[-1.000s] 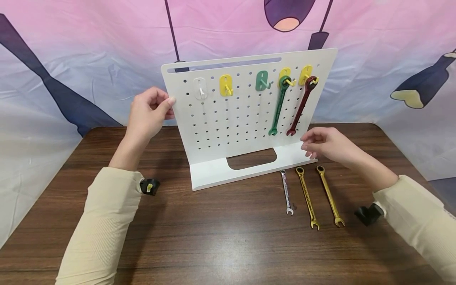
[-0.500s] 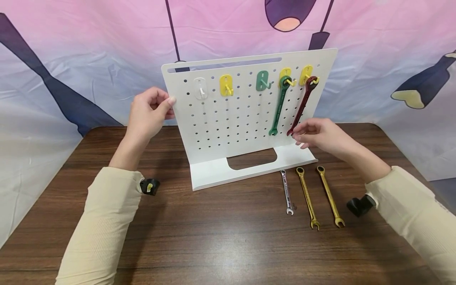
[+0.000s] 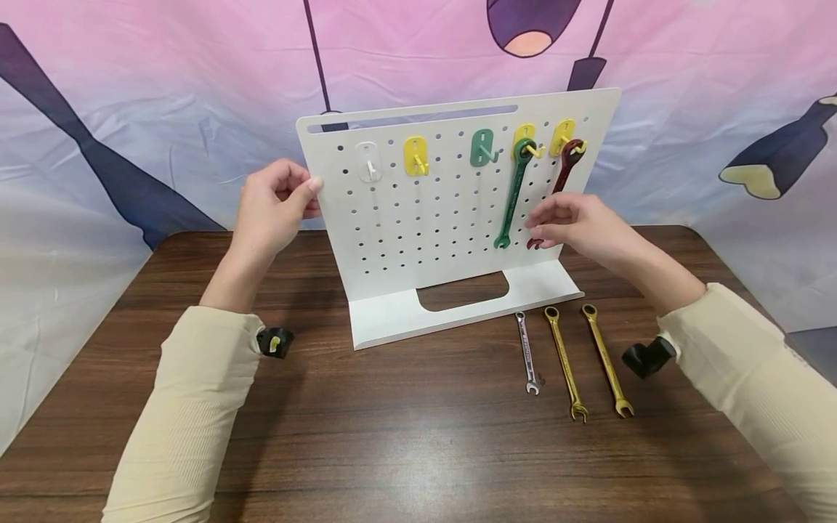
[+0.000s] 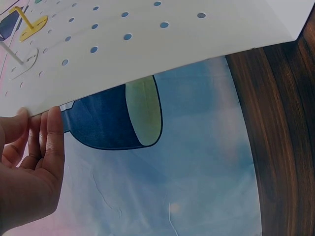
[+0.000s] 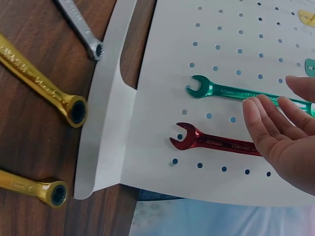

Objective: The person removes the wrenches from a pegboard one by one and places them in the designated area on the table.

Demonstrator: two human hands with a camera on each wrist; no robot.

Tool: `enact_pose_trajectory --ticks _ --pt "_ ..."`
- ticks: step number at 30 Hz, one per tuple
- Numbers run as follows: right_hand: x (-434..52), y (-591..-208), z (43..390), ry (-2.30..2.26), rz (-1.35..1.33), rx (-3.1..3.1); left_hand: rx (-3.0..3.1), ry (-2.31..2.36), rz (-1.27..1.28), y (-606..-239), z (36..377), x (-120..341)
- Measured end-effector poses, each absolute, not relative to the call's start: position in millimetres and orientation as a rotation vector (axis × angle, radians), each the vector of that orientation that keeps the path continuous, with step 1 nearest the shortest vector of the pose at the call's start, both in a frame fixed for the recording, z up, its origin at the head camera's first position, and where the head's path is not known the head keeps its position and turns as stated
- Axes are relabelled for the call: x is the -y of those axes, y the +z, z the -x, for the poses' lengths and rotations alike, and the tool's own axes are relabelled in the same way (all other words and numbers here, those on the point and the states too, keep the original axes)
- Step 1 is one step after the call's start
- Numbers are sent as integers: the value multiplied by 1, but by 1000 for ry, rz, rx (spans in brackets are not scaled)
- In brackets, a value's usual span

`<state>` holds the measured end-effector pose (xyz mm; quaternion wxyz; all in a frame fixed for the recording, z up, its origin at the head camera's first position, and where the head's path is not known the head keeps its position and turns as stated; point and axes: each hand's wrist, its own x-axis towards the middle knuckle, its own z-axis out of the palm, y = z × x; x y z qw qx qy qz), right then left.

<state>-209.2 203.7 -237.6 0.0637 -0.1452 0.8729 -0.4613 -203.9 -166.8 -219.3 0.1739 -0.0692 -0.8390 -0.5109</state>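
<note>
A white pegboard (image 3: 425,232) stands upright on a brown table (image 3: 392,450). My left hand (image 3: 277,203) pinches its left edge, thumb in front; the fingers (image 4: 47,142) lie along that edge in the left wrist view. A green wrench (image 3: 512,196) and a red wrench (image 3: 567,163) hang from yellow hooks at the top right. My right hand (image 3: 565,221) hovers in front of the red wrench's lower half. Its fingers (image 5: 266,123) are nearly straight over the red wrench (image 5: 206,141) and green wrench (image 5: 221,91), gripping nothing.
A white hook (image 3: 369,163), a yellow hook (image 3: 415,156) and a green hook (image 3: 482,148) carry nothing. A silver wrench (image 3: 526,352) and two gold wrenches (image 3: 564,363) (image 3: 606,359) lie on the table before the board's right end. A printed cloth backdrop hangs behind.
My right hand rose from the board's base shelf, up and left, to the lower part of the red wrench. The left hand kept its hold on the board's edge.
</note>
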Motion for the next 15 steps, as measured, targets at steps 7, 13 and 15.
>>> enact_pose_trajectory --ticks 7,13,15 --pt "-201 -232 214 -1384 448 -2646 2377 -1450 204 -219 204 167" --pt "-199 -228 219 -1385 414 -2684 2374 -1464 196 -219 205 167" --pt "-199 -226 220 -1374 402 -2697 2375 -1459 194 -220 205 167"
